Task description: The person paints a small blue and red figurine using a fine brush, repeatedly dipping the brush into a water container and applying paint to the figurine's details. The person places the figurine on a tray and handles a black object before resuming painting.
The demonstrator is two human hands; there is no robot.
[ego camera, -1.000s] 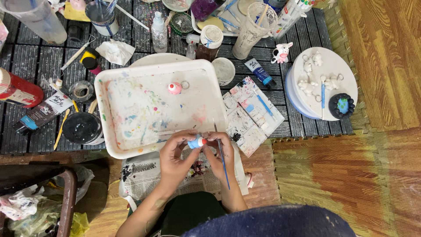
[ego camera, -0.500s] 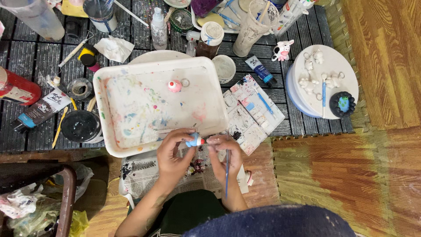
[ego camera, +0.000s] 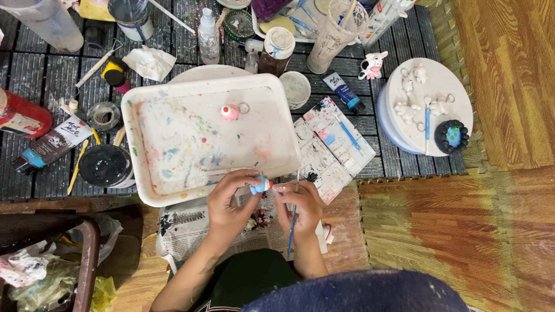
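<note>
From here I can't make out the small blue figure (ego camera: 260, 185) properly: my left hand (ego camera: 230, 203) covers its lower part, and only a blue and orange tip shows past the fingertips. The brush (ego camera: 292, 226) in my right hand (ego camera: 300, 205) vanishes behind the fingers, its bristle end too fine to read, possibly touching the figure. Both forearms are cut off at the bottom edge.

Far side blocked: bottles and cups (ego camera: 330, 34) crowd the far edge. White tray (ego camera: 173, 98) lies centre, its floor bare save a pink figure (ego camera: 229, 112). Left: black bowl (ego camera: 104, 165) and paint tube (ego camera: 52, 144). Right: round stand (ego camera: 442, 86). Open wooden floor (ego camera: 462, 231) near right.
</note>
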